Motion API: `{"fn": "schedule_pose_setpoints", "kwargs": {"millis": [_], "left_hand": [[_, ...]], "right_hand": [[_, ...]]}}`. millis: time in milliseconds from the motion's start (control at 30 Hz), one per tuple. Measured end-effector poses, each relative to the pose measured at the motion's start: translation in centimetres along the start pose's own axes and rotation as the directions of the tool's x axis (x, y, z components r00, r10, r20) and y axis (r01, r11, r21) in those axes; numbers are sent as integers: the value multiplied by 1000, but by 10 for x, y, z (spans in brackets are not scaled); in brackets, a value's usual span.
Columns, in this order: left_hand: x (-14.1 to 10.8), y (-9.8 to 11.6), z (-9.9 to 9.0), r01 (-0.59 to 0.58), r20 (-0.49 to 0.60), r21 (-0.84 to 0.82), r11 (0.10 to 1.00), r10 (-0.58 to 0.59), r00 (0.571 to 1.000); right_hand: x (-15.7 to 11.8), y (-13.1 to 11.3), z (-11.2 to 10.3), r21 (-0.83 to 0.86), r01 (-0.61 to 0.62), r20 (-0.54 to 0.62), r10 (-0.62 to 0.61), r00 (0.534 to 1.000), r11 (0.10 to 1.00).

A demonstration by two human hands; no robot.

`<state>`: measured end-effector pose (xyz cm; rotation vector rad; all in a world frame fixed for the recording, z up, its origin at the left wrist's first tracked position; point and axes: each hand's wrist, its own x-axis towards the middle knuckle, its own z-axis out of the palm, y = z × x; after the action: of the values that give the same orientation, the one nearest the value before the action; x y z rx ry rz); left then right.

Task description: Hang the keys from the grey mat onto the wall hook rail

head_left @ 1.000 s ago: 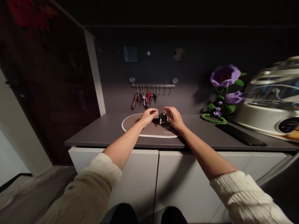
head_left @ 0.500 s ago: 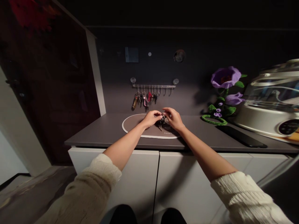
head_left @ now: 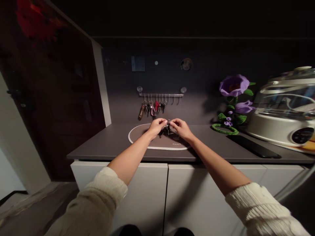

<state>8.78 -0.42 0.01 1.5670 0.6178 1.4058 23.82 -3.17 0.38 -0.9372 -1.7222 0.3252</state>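
Observation:
Between my hands hangs a small bunch of keys (head_left: 168, 129), dark and metallic, above an oval brown mat (head_left: 140, 135) with a pale rim. My left hand (head_left: 157, 127) pinches it from the left with thumb and forefinger. From the other side my right hand (head_left: 180, 127) is closed at its fingertips on the top of the bunch, where a ring seems to be. The exact grip is too small to make out. Behind, a clear hook rail (head_left: 161, 95) on the wall carries several keys and key fobs (head_left: 157, 105); its right-hand hooks carry nothing.
To the right on the grey countertop (head_left: 98, 144) stand purple crocheted flowers (head_left: 234, 86) with a green ring base (head_left: 224, 129). A black phone (head_left: 254, 146) lies in front of a cream appliance with a clear lid (head_left: 278, 126). White cabinet doors (head_left: 145, 193) are below.
My right hand has come down and inward, its raised fingers now closed in a pinch. The keys hang more spread out between both hands. The view has tilted slightly up.

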Motion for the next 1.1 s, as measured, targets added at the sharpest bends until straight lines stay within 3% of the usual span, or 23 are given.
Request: {"fn": "schedule_pose_setpoints", "kwargs": {"millis": [233,433,600,800,1100], "left_hand": [[5,-8,-1,27,-9,-82,996,-28,1000],[5,-7,-2,-51,-71,-24,998,49,996],[10,-14,-4,-101,-142,197,975,130,981],[16,-29,-10,-106,-204,478,872,228,952],[15,-32,-10,-110,-123,645,756,245,962]], "right_hand": [[2,-6,1,156,-121,-3,123,992,980],[14,-5,3,263,-158,-26,171,985,952],[33,-2,5,417,-203,-38,240,970,886],[63,-3,-1,473,-221,-76,289,954,853],[111,-4,-3,527,-282,-205,441,874,802]]}}
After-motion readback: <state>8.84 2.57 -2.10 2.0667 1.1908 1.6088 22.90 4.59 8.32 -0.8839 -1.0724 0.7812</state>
